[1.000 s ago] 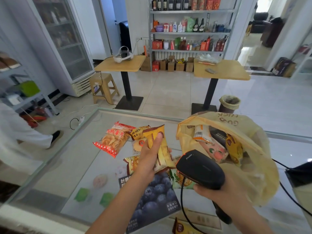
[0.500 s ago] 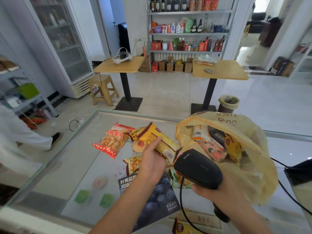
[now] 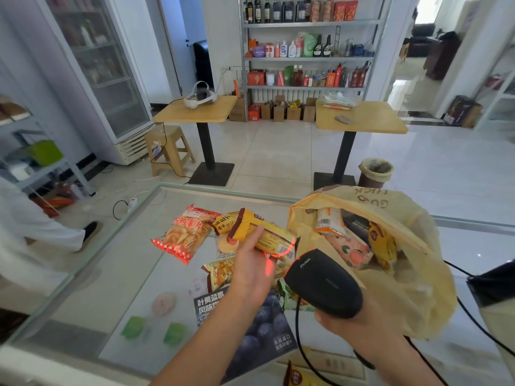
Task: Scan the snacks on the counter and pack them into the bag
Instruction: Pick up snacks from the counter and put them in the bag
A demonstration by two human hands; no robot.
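Fingers (image 3: 255, 239) of left hand (image 3: 250, 270): clamped round yellow snack packet (image 3: 262, 232), held clear of the tabletop (image 3: 106, 277) with its barcode end turned toward the scanner (image 3: 324, 282), so the red beam falls across the code. Right hand (image 3: 359, 321): grips scanner, aimed at packet from just beside it. Bag (image 3: 415, 280): yellow plastic, mouth open, several snacks inside, near enough for a short transfer. Red chip packet (image 3: 182, 235) and others: lying on tabletop, probably awaiting scan.
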